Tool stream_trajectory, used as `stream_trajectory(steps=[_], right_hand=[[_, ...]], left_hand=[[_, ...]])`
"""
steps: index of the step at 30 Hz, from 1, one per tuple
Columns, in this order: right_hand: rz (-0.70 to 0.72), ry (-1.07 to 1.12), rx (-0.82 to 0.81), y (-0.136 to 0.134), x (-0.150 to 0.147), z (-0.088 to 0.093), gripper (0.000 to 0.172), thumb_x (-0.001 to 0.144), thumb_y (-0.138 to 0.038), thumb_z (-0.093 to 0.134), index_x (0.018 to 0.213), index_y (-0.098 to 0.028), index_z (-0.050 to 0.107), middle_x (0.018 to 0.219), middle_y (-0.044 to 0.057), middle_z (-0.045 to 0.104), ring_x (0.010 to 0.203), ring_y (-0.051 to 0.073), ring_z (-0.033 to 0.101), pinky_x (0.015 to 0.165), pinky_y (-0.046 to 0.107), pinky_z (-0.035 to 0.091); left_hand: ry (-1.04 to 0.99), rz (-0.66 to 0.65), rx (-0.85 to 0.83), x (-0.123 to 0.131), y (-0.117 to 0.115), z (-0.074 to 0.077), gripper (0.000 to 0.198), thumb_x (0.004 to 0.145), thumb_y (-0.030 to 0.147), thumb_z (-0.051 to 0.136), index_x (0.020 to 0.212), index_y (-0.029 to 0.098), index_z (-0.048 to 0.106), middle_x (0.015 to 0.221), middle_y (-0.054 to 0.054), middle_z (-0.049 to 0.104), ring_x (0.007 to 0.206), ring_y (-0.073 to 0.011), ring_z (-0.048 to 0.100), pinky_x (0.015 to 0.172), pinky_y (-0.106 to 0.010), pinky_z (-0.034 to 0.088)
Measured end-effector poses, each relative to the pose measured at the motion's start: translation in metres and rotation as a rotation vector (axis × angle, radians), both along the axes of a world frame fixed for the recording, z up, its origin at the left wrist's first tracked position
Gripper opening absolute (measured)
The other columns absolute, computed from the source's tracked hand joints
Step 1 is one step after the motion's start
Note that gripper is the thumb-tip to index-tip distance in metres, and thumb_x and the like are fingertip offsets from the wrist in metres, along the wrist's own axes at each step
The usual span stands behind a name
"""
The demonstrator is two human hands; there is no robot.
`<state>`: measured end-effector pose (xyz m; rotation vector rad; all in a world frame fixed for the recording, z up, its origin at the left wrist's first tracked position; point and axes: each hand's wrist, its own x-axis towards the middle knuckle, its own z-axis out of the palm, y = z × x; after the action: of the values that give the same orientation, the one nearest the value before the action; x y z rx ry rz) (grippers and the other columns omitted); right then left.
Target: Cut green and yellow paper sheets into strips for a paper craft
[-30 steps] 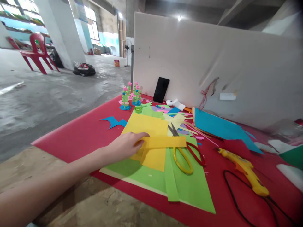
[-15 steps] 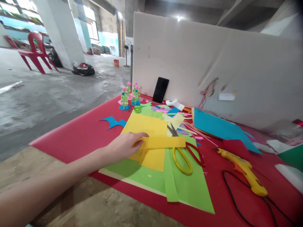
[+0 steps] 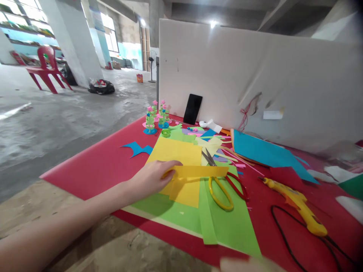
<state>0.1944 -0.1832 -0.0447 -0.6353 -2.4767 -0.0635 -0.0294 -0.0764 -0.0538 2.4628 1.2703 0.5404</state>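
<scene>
My left hand (image 3: 154,177) pinches the left end of a yellow paper strip (image 3: 201,171) between thumb and fingers. The strip reaches right, over the scissors (image 3: 221,192) with one yellow and one red handle. Beneath lie yellow sheets (image 3: 176,149) on a large green sheet (image 3: 232,226). A green strip (image 3: 208,219) lies on that sheet below the scissors. At the bottom edge my right hand (image 3: 249,265) shows only as a blur, its fingers unclear.
A yellow glue gun (image 3: 297,204) with a black cord lies at the right. Small paper trees (image 3: 149,122), a leaning phone (image 3: 193,108) and paper scraps (image 3: 211,142) are at the back. Blue cut paper (image 3: 137,149) lies left; blue sheets (image 3: 266,149) lie back right.
My right hand has come into view at the bottom edge. My left hand has lifted the yellow strip slightly and tilted it, still holding it. The view has shifted a little.
</scene>
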Motion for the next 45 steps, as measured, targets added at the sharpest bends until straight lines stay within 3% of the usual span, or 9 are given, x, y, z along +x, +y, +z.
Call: stream_trajectory(steps=[4,6,10,15,22,31,34,38,45], right_hand=[[0.039,-0.028,0.122,0.032,-0.009,0.015,0.018,0.084,-0.017,0.042,0.096,-0.02,0.056,0.081,0.003,0.066,0.07,0.013,0.058,0.057,0.026,0.046],[-0.083,-0.024,0.22,0.054,-0.01,0.018,0.015,0.08,-0.012,0.049,0.094,-0.014,0.055,0.08,0.005,0.067,0.069,0.014,0.057,0.055,0.027,0.043],[-0.191,0.027,0.138,0.079,-0.012,0.016,0.006,0.077,-0.019,0.055,0.076,-0.015,0.06,0.079,0.005,0.065,0.072,0.016,0.054,0.062,0.03,0.041],[-0.195,0.088,-0.121,0.082,-0.016,0.006,0.017,0.081,-0.024,0.05,0.091,-0.015,0.059,0.086,0.006,0.064,0.081,0.016,0.054,0.072,0.03,0.042],[-0.147,0.204,-0.36,0.081,-0.019,0.003,0.011,0.079,-0.016,0.049,0.08,-0.016,0.06,0.076,0.002,0.063,0.07,0.011,0.055,0.063,0.023,0.041],[-0.229,0.206,-0.468,0.068,-0.026,0.008,0.008,0.076,-0.015,0.051,0.073,-0.017,0.058,0.073,-0.001,0.061,0.067,0.009,0.053,0.061,0.021,0.039],[-0.307,0.211,-0.52,0.069,-0.025,0.01,0.007,0.072,-0.013,0.052,0.069,-0.018,0.056,0.069,-0.003,0.06,0.063,0.008,0.052,0.057,0.021,0.038],[-0.361,0.207,-0.455,0.079,-0.013,0.015,0.007,0.07,-0.012,0.053,0.066,-0.017,0.055,0.067,-0.003,0.059,0.062,0.009,0.052,0.058,0.022,0.039],[-0.475,0.164,-0.33,0.107,0.02,0.025,0.006,0.072,-0.016,0.052,0.069,-0.018,0.056,0.069,-0.001,0.061,0.062,0.01,0.054,0.059,0.023,0.043]], left_hand=[[0.007,-0.088,0.208,0.001,-0.005,-0.002,0.033,0.084,0.017,0.034,0.114,0.017,0.048,0.084,-0.004,0.066,0.063,-0.0126,0.06,0.053,-0.02,0.04],[0.013,-0.144,0.284,0.003,-0.009,-0.004,0.033,0.084,0.016,0.035,0.115,0.016,0.047,0.087,-0.005,0.066,0.067,-0.0137,0.061,0.054,-0.022,0.041],[0.016,-0.201,0.323,0.006,-0.014,-0.01,0.028,0.085,0.017,0.037,0.109,0.013,0.049,0.075,-0.004,0.066,0.061,-0.0131,0.061,0.052,-0.022,0.042],[-0.05,-0.206,0.371,0.01,-0.016,-0.016,0.02,0.084,0.018,0.041,0.097,0.012,0.055,0.067,-0.003,0.065,0.053,-0.0112,0.059,0.048,-0.02,0.041],[-0.155,-0.23,0.375,0.013,-0.019,-0.016,0.019,0.085,0.022,0.042,0.089,0.013,0.058,0.056,0.002,0.06,0.043,-0.0069,0.052,0.043,-0.017,0.037],[-0.182,-0.259,0.305,0.015,-0.026,-0.014,0.023,0.086,0.022,0.04,0.084,0.011,0.06,0.048,0.002,0.052,0.039,-0.0067,0.048,0.04,-0.018,0.036],[-0.226,-0.269,0.3,0.016,-0.026,-0.013,0.019,0.085,0.018,0.042,0.087,0.011,0.06,0.054,0.0,0.059,0.042,-0.0075,0.054,0.041,-0.017,0.04],[-0.328,-0.204,0.2,0.012,-0.02,-0.004,0.019,0.083,0.015,0.044,0.087,0.011,0.062,0.064,-0.003,0.068,0.05,-0.0096,0.063,0.045,-0.014,0.045],[-0.394,0.069,0.097,-0.001,-0.007,0.02,0.019,0.08,0.025,0.049,0.081,0.015,0.065,0.054,0.002,0.066,0.049,-0.0112,0.062,0.046,-0.016,0.046]])
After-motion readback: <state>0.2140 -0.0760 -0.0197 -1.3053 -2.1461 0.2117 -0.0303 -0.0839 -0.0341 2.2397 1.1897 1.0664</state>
